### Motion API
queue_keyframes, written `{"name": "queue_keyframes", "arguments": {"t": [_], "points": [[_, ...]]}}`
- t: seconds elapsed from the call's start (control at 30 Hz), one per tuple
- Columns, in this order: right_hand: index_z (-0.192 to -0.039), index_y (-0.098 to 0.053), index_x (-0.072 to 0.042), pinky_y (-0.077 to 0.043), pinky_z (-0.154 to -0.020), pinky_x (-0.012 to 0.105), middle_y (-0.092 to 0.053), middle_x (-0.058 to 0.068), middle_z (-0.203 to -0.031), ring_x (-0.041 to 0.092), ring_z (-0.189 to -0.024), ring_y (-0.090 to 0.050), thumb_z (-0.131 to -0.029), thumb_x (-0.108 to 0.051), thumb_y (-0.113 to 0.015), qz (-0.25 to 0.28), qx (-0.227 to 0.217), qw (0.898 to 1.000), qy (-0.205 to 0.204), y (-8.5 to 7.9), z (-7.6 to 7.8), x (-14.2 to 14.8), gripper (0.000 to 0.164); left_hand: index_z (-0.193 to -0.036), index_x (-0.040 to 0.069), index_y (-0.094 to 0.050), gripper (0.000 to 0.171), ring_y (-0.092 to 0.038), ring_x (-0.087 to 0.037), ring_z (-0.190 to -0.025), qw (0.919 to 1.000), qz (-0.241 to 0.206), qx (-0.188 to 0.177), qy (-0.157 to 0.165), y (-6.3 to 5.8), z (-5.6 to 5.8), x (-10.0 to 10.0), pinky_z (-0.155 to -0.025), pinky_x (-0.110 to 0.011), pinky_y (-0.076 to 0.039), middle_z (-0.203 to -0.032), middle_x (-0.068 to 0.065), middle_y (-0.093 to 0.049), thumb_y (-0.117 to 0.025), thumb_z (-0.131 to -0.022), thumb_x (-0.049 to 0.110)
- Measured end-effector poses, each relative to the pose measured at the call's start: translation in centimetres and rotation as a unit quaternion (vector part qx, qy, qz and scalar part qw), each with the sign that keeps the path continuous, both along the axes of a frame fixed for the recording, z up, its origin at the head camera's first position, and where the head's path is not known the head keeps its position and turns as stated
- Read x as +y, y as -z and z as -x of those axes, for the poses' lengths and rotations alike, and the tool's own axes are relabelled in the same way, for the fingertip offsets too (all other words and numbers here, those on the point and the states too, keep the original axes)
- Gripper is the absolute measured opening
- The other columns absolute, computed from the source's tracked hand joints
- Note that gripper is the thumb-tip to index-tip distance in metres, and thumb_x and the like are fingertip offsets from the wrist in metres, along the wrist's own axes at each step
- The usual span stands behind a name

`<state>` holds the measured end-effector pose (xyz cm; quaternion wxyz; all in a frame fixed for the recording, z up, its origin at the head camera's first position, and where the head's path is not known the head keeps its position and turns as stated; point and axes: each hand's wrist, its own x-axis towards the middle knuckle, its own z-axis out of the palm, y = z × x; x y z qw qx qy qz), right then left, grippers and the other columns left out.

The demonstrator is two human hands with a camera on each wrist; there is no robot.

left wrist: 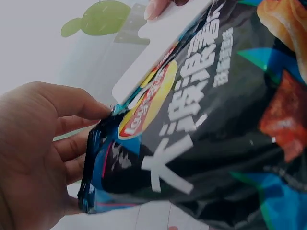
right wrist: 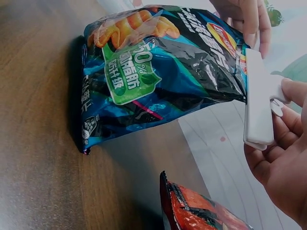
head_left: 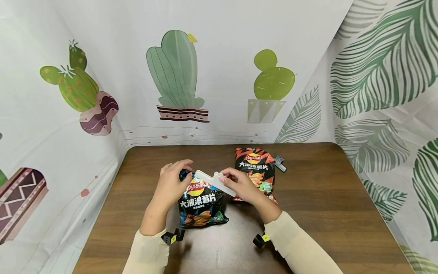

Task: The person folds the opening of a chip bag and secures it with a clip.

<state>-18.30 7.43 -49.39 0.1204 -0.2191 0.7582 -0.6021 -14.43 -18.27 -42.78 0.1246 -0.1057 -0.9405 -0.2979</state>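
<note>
My left hand pinches the top left corner of a blue and black chip bag; in the left wrist view, thumb and fingers close on its crimped edge. My right hand holds a white bag clip by its raised handle. The clip lies slantwise along the bag's top edge, over part of the yellow and red logo. In the right wrist view the long bar of the clip sits at the bag's mouth, its lower end reaching past the bag's side. The bag stands tilted up from the table.
A red and black chip bag lies behind, to the right, with a grey clip at its right edge. Both rest on the brown wooden table. A printed cloth with cacti hangs behind the table.
</note>
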Motion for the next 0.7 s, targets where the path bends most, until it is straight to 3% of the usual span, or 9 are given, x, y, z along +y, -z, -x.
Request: {"name": "queue_keyframes", "arguments": {"t": [0.13, 0.23, 0.7], "points": [[-0.120, -0.067, -0.007, -0.048, -0.068, 0.025, -0.068, 0.014, -0.103, 0.011, -0.081, -0.060, -0.102, -0.016, -0.060, 0.011, 0.000, 1.000, 0.002, 0.1, 0.0, 0.0, 0.021, -0.125, 0.016, -0.068, 0.034, -0.063, -0.031, -0.116, 0.9998, 0.006, -0.002, -0.020, 0.5, -0.1, -0.7, -0.118, -0.065, -0.018, -0.113, -0.005, -0.074, -0.072, -0.093, 0.026], [-0.120, -0.066, -0.004, -0.048, -0.068, 0.024, -0.067, 0.016, -0.104, 0.011, -0.080, -0.059, -0.102, -0.013, -0.059, 0.017, 0.001, 1.000, 0.004, 0.1, -0.1, 0.0, 0.021, -0.123, 0.017, -0.070, 0.032, -0.061, -0.033, -0.120, 0.9996, 0.006, -0.005, -0.027, 0.9, -0.1, -1.2, -0.118, -0.067, -0.016, -0.118, -0.007, -0.073, -0.072, -0.094, 0.031], [-0.119, -0.066, -0.006, -0.049, -0.070, 0.025, -0.066, 0.016, -0.102, 0.013, -0.082, -0.060, -0.103, -0.016, -0.058, 0.017, 0.009, 1.000, -0.005, 0.6, 0.0, 0.2, 0.021, -0.108, 0.011, -0.074, 0.020, -0.064, -0.028, -0.104, 0.9992, -0.038, 0.001, -0.007, 1.4, -0.4, -1.4, -0.106, -0.057, -0.040, -0.106, -0.006, -0.073, -0.072, -0.095, 0.026]]}}
